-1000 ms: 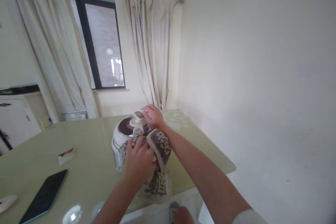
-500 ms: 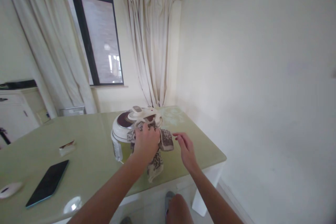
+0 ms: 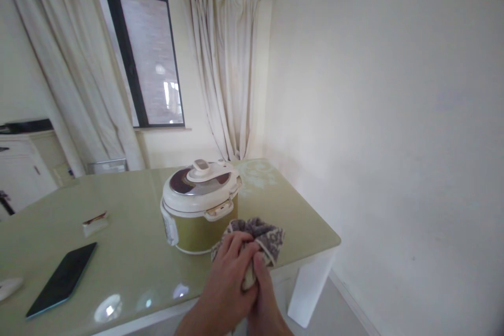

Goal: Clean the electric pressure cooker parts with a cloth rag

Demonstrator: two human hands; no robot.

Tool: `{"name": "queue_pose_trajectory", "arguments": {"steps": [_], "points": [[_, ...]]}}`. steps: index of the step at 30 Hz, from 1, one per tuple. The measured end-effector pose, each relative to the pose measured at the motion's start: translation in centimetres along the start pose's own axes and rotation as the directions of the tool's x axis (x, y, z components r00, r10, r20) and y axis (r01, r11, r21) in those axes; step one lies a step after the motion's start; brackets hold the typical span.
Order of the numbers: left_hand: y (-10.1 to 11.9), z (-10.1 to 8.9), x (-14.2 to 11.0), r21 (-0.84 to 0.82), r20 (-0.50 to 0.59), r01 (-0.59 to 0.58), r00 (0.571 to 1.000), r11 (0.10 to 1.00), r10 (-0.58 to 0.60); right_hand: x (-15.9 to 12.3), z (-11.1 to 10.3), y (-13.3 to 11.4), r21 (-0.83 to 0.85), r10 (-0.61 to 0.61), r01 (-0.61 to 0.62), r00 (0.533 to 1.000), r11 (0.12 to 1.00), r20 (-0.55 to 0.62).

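A patterned grey-brown and cream cloth (image 3: 270, 236) is bunched up at the table's front edge. My left hand (image 3: 232, 268) has its fingers curled over the cloth from the left. Close against it, my right hand (image 3: 263, 286) grips the same cloth, its thumb on top and its other fingers mostly hidden. Just beyond the cloth stands a pressure cooker (image 3: 200, 207) with a white lid, dark top panels and a green body. Its lid is on, and both hands are apart from it.
A dark phone or tablet (image 3: 63, 278) lies on the glossy green table (image 3: 134, 220), with a small white packet (image 3: 95, 223) behind it. A white rounded object (image 3: 10, 287) is at the left edge. The wall (image 3: 378, 142) rises along the right side.
My left hand has drawn the cloth off the cooker's lid toward me and to the right. My right hand has moved in and taken hold of the cloth too.
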State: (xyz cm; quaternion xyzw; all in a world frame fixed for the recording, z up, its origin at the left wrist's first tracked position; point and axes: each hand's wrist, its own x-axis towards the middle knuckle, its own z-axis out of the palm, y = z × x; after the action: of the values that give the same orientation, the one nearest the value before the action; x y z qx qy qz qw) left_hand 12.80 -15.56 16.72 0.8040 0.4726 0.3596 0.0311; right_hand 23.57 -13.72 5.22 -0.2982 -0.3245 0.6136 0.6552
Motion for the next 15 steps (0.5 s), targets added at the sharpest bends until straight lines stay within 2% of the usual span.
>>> {"name": "queue_pose_trajectory", "arguments": {"steps": [1, 3, 4, 5, 7, 8, 10, 12, 15], "points": [[0.0, -0.3, 0.0, -0.068, 0.049, -0.024, 0.998, 0.997, 0.027, 1.1, 0.9, -0.5, 0.033, 0.001, 0.002, 0.996, 0.999, -0.094], [-1.0, -2.1, 0.8, -0.171, 0.088, 0.010, 0.996, 0.985, 0.005, 3.8, 1.9, -1.7, 0.046, -0.021, 0.035, 0.961, 0.998, -0.276], [-2.0, -3.5, 1.6, -0.204, 0.083, 0.058, 0.996, 0.977, -0.042, 5.4, 2.1, -2.1, 0.000, -0.073, 0.077, 0.939, 0.997, -0.336], [-3.3, -4.9, 2.8, -0.229, 0.028, 0.138, 0.990, 0.963, -0.136, 6.9, 2.3, -2.1, -0.073, -0.138, 0.119, 0.922, 0.990, -0.362], [-6.4, -7.5, 5.7, -0.187, -0.114, 0.267, 0.950, 0.945, -0.291, 9.5, 2.6, -1.2, -0.235, -0.243, 0.175, 0.921, 0.956, -0.303], [-8.1, -8.5, 7.3, -0.106, -0.232, 0.295, 0.921, 0.950, -0.312, 10.5, 2.8, -0.1, -0.298, -0.259, 0.181, 0.934, 0.937, -0.248], [-11.2, -9.6, 10.2, 0.114, -0.405, 0.327, 0.878, 0.938, -0.256, 11.6, 3.3, 2.4, -0.382, -0.260, 0.195, 0.957, 0.903, -0.127], [-13.7, -9.7, 12.2, 0.268, -0.417, 0.344, 0.883, 0.900, -0.214, 12.2, 3.6, 4.7, -0.419, -0.262, 0.219, 0.964, 0.881, -0.049], [-15.6, -9.3, 13.2, 0.319, -0.249, 0.384, 0.916, 0.867, -0.314, 14.2, 3.3, 5.1, -0.463, -0.316, 0.272, 0.949, 0.844, -0.018]]}}
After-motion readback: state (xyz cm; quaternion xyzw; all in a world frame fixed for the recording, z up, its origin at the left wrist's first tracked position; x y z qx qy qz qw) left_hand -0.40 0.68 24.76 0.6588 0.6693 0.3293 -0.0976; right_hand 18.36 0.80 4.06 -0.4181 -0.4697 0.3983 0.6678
